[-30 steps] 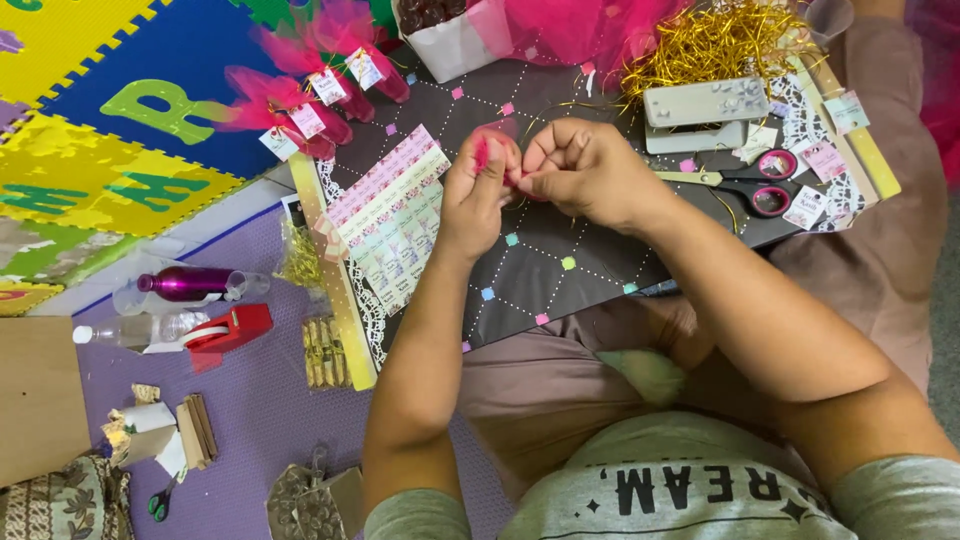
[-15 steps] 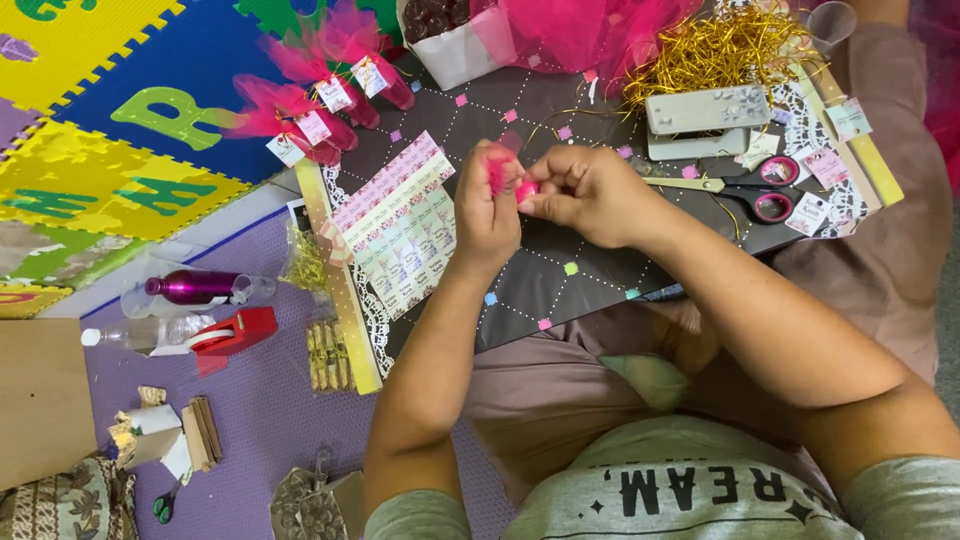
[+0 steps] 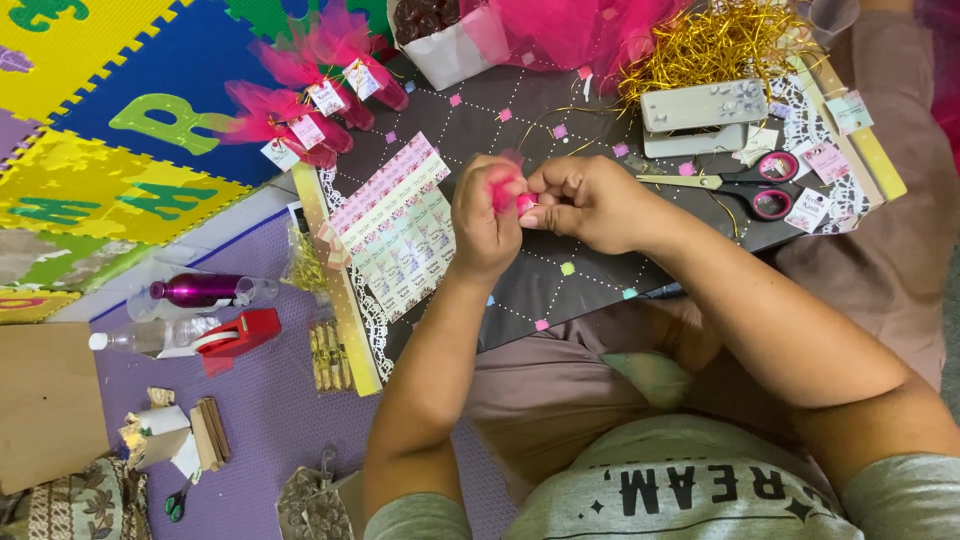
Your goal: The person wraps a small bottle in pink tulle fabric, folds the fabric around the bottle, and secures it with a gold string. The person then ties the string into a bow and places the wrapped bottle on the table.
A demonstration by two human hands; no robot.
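Observation:
My left hand is closed around a small pink tulle bundle, held above the dark dotted tray on my lap. My right hand pinches the same bundle at its top, fingers curled tight against the left hand. A sheet of small printed labels lies on the tray just left of my left hand. Finished pink tulle favours with tags rest at the tray's far left corner. Pink-handled scissors and a grey stapler lie to the right of my right hand.
Gold shredded ribbon and loose pink tulle sit at the tray's far edge beside a white box of dark sweets. On the purple mat lie a purple bottle, a clear bottle, a red tape dispenser and a cardboard piece. Colourful foam letter tiles cover the floor at left.
Both hands stay together on the pink bundle and have shifted slightly towards me. The fingers have turned a little around the bundle.

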